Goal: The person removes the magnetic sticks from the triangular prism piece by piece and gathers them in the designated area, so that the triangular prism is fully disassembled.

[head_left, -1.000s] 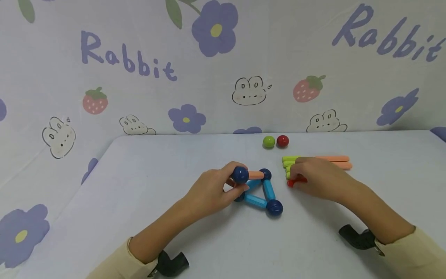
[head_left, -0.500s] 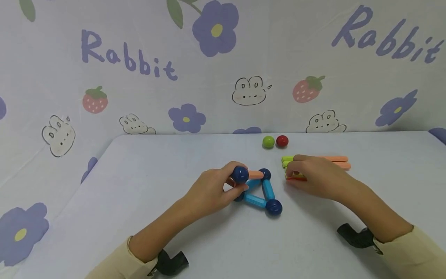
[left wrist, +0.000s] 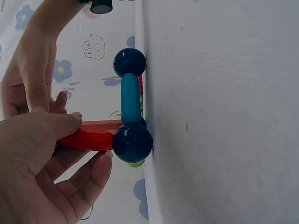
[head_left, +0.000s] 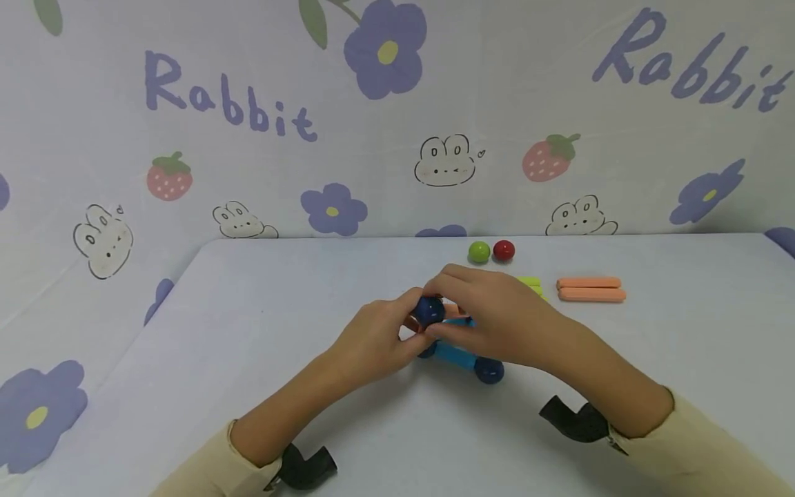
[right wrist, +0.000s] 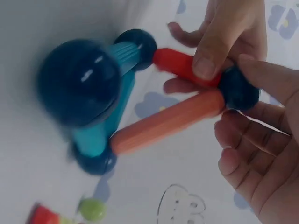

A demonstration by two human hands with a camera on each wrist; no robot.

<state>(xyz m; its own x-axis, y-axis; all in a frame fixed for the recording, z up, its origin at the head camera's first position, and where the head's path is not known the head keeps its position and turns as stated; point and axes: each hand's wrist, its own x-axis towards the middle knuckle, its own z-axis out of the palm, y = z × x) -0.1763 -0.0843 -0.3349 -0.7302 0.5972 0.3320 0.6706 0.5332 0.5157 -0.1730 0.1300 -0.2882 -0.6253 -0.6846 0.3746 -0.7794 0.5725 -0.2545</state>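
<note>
A frame of magnetic rods and balls stands on the table, with light blue rods (head_left: 456,356) and dark blue corner balls (head_left: 489,371) at its base. A red rod (right wrist: 180,65) and an orange rod (right wrist: 168,121) slope up from the base to meet at a raised dark blue ball (head_left: 428,312). My left hand (head_left: 373,338) pinches the red rod just below that ball, thumb on top. Around the raised ball are the thumb and fingers of my right hand (head_left: 497,317), which hold it. In the head view my right hand hides part of the base and orange rod.
Behind the frame sit a green ball (head_left: 479,252) and a red ball (head_left: 504,250). To the right lie two loose orange rods (head_left: 592,295) and yellow-green rods (head_left: 530,281), the latter partly hidden by my right hand. A patterned cloth (head_left: 373,138) hangs behind the table.
My right hand has left the loose rods on the right and moved left to the raised ball. My left hand and the frame have stayed in place.
</note>
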